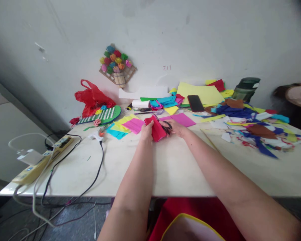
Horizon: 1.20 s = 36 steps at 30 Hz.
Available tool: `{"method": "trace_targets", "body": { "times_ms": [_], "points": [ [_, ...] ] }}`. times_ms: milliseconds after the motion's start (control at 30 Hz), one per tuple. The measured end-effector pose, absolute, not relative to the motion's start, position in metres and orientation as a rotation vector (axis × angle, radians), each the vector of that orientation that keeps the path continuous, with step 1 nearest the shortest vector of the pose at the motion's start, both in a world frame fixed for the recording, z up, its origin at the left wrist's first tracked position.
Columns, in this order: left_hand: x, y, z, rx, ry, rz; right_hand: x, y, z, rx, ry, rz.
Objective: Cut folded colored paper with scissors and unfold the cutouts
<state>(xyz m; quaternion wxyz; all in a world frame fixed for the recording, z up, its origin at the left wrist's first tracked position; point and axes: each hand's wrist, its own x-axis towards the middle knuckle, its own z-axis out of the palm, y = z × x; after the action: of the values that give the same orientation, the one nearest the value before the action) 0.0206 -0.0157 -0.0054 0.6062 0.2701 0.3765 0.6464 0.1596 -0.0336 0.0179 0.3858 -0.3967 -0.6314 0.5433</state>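
Observation:
A folded piece of red paper (156, 130) is pinched in my left hand (147, 130), above the middle of the white table (170, 167). My right hand (175, 128) is closed around the dark handles of a pair of scissors (167, 126). The scissors are at the right side of the red paper; whether the blades are parted is too small to tell. Just left of my left hand lie sheets of pink paper (134, 126), yellow paper (121, 125) and blue paper (117, 133). Behind my right hand is more pink paper (183, 119).
A hot glue gun (98, 135) with a black cord lies left, near a power strip (43, 162). At the right is a heap of paper scraps (262, 129); a phone (196, 103) and a green bottle (246, 89) stand behind. A thin stick (210, 140) lies by my right forearm.

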Motion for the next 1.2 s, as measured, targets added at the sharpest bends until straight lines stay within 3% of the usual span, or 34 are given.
{"method": "trace_targets", "body": {
  "times_ms": [1200],
  "points": [
    [0.02,-0.017,-0.003,0.614,0.887,1.505,0.155,-0.025,0.004,-0.999,-1.578,1.273]
  ]
}}
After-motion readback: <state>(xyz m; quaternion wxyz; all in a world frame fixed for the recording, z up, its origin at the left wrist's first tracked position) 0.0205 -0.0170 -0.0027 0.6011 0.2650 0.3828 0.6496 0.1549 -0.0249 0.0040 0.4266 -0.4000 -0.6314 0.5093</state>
